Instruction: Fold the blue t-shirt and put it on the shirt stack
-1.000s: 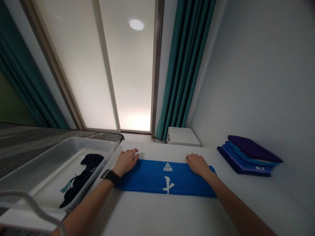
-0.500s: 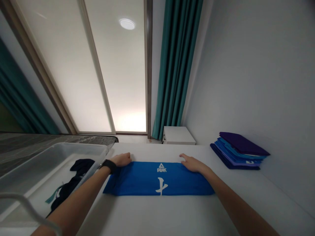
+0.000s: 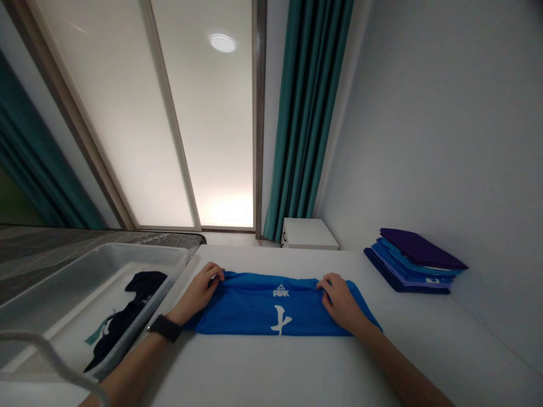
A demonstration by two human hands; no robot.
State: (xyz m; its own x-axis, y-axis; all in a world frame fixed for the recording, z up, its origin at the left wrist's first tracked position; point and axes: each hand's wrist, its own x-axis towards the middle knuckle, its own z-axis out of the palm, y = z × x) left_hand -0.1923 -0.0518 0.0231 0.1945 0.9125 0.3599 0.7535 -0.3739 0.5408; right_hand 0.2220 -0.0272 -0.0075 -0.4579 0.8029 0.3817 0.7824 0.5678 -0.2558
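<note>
While pinching the far edge of the folded blue garment [image 3: 241, 308] near its left end with the left hand [image 3: 201, 288], grips the same edge short of the right end with the right hand [image 3: 337, 297]. Has the garment laid across the white table [image 3: 271, 367], between the plastic bin [image 3: 148, 256] and the stack of folded clothes [image 3: 418, 261].

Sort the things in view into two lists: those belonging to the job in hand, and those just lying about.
Job in hand:
blue cloth, fingers of the left hand and right hand on it
white table under it
probably also the folded stack and the dark cloth in the clear bin, both untouched

Apparently just there:
teal curtain
white cabinet
pale cord
</note>
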